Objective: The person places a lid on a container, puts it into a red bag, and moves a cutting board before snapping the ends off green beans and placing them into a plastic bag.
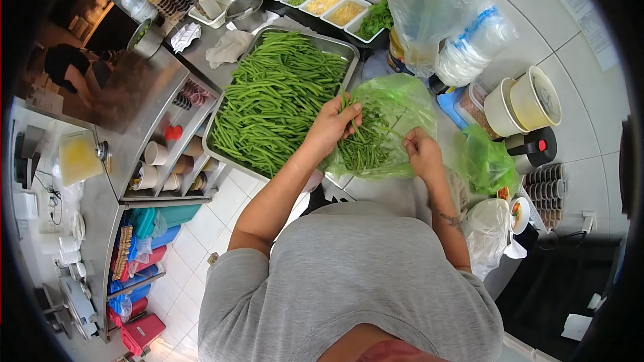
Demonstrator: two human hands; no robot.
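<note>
A large metal tray (353,54) is heaped with green beans (282,87). To its right lies an open green plastic bag (417,104) with bean pieces and trimmings (365,147) in it. My left hand (332,124), between tray and bag, is closed round a few green beans that stick out past the fingers. My right hand (421,151) is over the bag's right side, its fingers pinched together at the end of a thin green bean piece.
Behind the tray stands a row of topping containers (323,3). A clear plastic bag (429,13), white tubs (534,97) and another green bag (486,159) are on the right. Shelves with cups (155,153) stand left. A person (70,70) is at the far left.
</note>
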